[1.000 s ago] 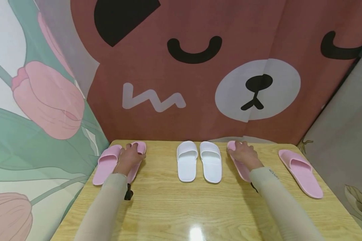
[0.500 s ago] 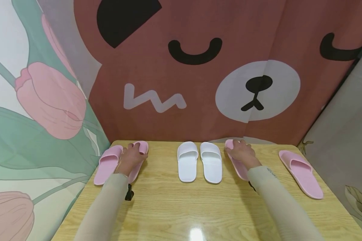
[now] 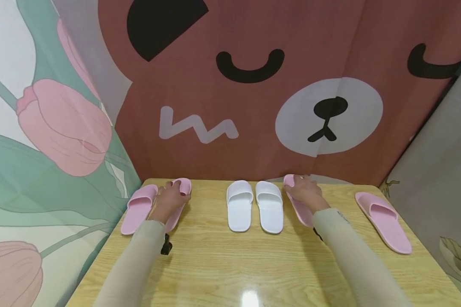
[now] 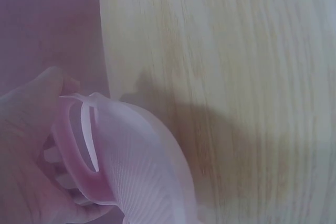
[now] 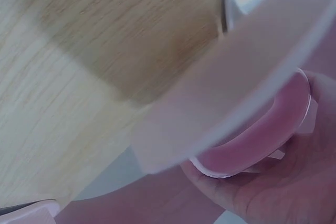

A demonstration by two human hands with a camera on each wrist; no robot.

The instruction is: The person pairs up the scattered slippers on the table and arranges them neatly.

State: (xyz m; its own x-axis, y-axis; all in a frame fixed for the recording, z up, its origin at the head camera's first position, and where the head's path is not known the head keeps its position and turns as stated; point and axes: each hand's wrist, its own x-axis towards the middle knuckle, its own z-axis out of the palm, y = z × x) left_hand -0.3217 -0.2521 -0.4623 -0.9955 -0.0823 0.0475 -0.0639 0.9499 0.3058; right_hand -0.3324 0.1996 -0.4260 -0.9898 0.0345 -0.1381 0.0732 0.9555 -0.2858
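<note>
My left hand (image 3: 170,201) grips a pink slipper (image 3: 173,219) by the sides of its strap, fingers and thumb curled around it; the strap's opening shows in the left wrist view. On the right, my other hand (image 3: 307,192) holds a second pink slipper (image 3: 300,211) across its strap. In the right wrist view that slipper's sole edge (image 5: 226,87) stands tilted above the wood. Between the hands lie two white slippers (image 3: 240,215) (image 3: 270,215), side by side with toes to the back. The right-hand slipper sits close beside the white pair.
One pink slipper (image 3: 134,218) lies left of my left hand, near the table's left edge. Another pink slipper (image 3: 386,226) lies slanted near the right edge. The wooden table (image 3: 215,268) meets a bear-print curtain (image 3: 253,157) at the back, with cloth walls on both sides.
My right hand has moved left and slightly back with its pink slipper, closer to the white pair. My left hand has shifted its slipper slightly right, away from the leftmost one.
</note>
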